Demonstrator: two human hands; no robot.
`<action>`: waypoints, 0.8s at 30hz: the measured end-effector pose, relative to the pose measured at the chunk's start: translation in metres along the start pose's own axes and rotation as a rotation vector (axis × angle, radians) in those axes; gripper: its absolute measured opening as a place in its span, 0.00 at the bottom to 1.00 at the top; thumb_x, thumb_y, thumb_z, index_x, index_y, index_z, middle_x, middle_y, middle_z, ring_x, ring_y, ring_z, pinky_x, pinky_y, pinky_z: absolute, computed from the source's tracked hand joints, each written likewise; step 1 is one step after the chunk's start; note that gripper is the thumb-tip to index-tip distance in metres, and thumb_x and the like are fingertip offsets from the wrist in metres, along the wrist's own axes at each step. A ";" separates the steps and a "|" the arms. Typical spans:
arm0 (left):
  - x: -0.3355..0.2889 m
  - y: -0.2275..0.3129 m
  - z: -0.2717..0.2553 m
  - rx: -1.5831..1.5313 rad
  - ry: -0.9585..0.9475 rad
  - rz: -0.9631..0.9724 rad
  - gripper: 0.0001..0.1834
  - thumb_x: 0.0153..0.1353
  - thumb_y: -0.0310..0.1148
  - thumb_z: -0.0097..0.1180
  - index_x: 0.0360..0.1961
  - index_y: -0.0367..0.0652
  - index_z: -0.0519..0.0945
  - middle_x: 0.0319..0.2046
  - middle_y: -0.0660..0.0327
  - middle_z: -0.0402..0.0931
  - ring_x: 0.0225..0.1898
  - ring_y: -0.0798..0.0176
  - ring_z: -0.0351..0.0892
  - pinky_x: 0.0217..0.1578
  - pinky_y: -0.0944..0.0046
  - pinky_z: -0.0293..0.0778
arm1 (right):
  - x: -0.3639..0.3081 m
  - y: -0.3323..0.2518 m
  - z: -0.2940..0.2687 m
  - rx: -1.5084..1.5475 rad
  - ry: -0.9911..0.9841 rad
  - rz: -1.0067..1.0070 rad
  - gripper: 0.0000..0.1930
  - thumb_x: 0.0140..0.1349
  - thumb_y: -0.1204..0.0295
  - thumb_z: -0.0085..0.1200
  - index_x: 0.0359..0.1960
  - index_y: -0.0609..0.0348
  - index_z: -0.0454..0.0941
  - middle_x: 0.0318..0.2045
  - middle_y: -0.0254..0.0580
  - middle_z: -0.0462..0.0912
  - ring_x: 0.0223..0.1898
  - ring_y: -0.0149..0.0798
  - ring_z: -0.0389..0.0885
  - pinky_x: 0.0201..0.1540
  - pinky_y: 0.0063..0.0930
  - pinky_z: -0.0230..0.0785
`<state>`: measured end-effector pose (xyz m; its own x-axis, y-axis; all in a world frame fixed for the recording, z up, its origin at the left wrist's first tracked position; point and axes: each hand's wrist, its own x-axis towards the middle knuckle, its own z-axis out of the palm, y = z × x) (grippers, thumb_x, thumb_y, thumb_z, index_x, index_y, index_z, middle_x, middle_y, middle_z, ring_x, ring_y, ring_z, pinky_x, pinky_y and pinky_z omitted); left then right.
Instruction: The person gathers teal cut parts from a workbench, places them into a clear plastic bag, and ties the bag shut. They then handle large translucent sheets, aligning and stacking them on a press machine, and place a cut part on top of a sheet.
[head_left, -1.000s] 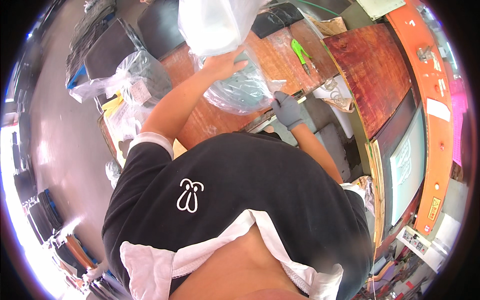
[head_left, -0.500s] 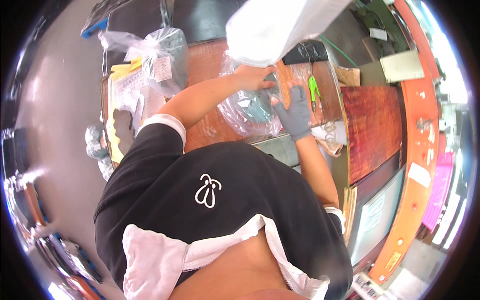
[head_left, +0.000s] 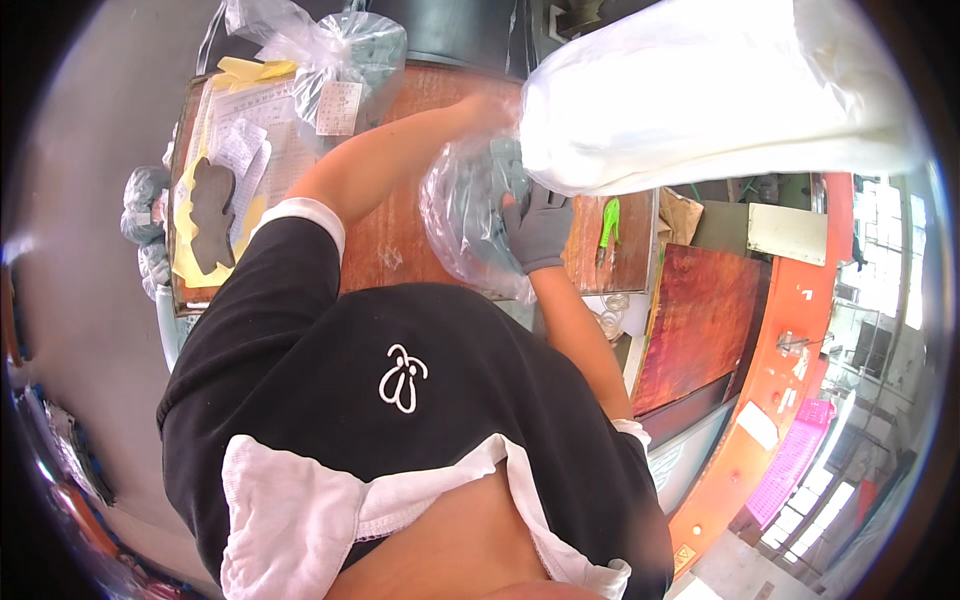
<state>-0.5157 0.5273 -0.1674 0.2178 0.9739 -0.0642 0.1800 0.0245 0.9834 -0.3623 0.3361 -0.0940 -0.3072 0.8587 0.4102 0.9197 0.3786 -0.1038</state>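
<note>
A rounded clear plastic bag with grey-green contents (head_left: 465, 225) is laid on a reddish-brown wooden table (head_left: 365, 255), in front of the torso. Its right side is touched by the right hand (head_left: 542, 228), covered by a grey glove with the thumb tip bare; the hand is held open, thumb apart from the fingers. The bare left hand (head_left: 490, 112) is blurred beyond the bag and partly hidden; whether anything is pinched cannot be told. The upper right is filled by a large white plastic bundle (head_left: 690, 110). A bright-green-handled tool (head_left: 609, 222) is seen right of the glove. At left, a knotted clear bag (head_left: 370, 60) and a dark-grey wavy-edged flat piece (head_left: 211, 215) are shown.
</note>
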 end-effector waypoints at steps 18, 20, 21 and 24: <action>-0.142 -0.129 0.033 0.083 0.268 -0.512 0.25 0.57 0.48 0.48 0.41 0.34 0.77 0.43 0.41 0.73 0.49 0.47 0.71 0.49 0.54 0.66 | -0.002 -0.007 -0.007 0.022 -0.057 0.089 0.26 0.52 0.57 0.51 0.45 0.67 0.69 0.42 0.58 0.68 0.43 0.59 0.67 0.45 0.49 0.61; -0.186 -0.150 0.050 -0.065 0.162 -0.632 0.28 0.57 0.53 0.48 0.37 0.34 0.79 0.40 0.46 0.76 0.45 0.51 0.75 0.42 0.55 0.71 | -0.004 -0.006 -0.007 0.048 -0.054 0.101 0.28 0.52 0.56 0.51 0.47 0.67 0.68 0.44 0.62 0.68 0.46 0.60 0.66 0.47 0.50 0.61; -0.192 -0.156 0.057 -0.035 0.043 -0.706 0.29 0.57 0.54 0.48 0.38 0.34 0.79 0.40 0.48 0.76 0.44 0.52 0.76 0.40 0.55 0.73 | -0.005 -0.006 -0.006 -0.005 -0.057 0.093 0.28 0.52 0.56 0.51 0.49 0.67 0.67 0.45 0.64 0.67 0.47 0.61 0.66 0.48 0.50 0.61; -0.189 -0.161 0.062 -0.803 -0.074 -0.805 0.17 0.59 0.44 0.49 0.24 0.41 0.77 0.24 0.56 0.75 0.24 0.54 0.75 0.26 0.52 0.75 | -0.006 -0.005 -0.003 -0.069 0.006 0.067 0.30 0.52 0.55 0.50 0.50 0.66 0.67 0.48 0.66 0.67 0.49 0.64 0.65 0.51 0.51 0.60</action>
<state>-0.5263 0.3252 -0.3238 0.3775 0.5950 -0.7096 -0.3670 0.7997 0.4752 -0.3644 0.3277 -0.0935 -0.2426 0.8792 0.4101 0.9529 0.2952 -0.0692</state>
